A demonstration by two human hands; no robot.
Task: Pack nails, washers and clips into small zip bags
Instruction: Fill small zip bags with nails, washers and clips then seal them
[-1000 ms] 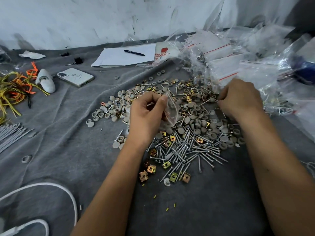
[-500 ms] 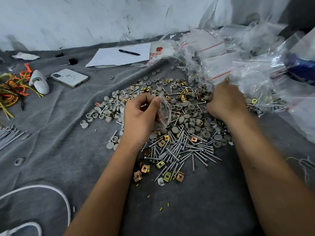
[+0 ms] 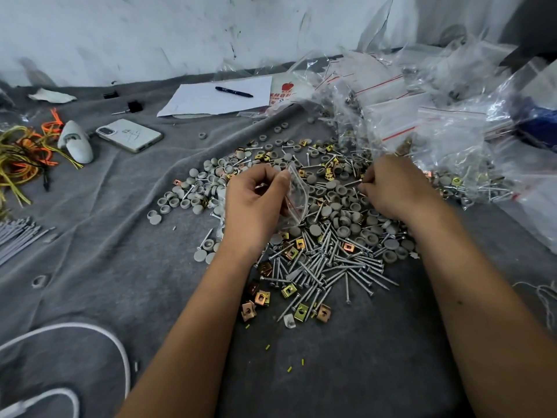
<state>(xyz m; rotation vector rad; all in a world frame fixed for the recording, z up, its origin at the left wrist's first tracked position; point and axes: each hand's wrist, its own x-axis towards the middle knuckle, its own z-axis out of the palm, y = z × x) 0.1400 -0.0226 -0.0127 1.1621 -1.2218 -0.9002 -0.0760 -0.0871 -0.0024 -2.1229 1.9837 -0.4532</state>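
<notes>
A heap of loose parts lies on the grey cloth: silver nails [image 3: 328,267], round grey washers [image 3: 346,203] and brass-coloured square clips [image 3: 260,298]. My left hand [image 3: 256,203] pinches a small clear zip bag [image 3: 297,194] with a red seal line and holds it upright over the heap. My right hand [image 3: 391,188] sits curled over the washers to the right of the bag, fingertips pinched together near a nail; what it holds is hidden.
A pile of packed and empty zip bags [image 3: 422,116] fills the far right. A phone [image 3: 129,134], a white paper sheet [image 3: 217,96] with a pen [image 3: 233,92], coloured cords [image 3: 24,158] and a white cable [image 3: 90,330] lie to the left.
My right hand has come back from the bag pile at the right to the washers beside the small bag. My left hand keeps holding the bag in place.
</notes>
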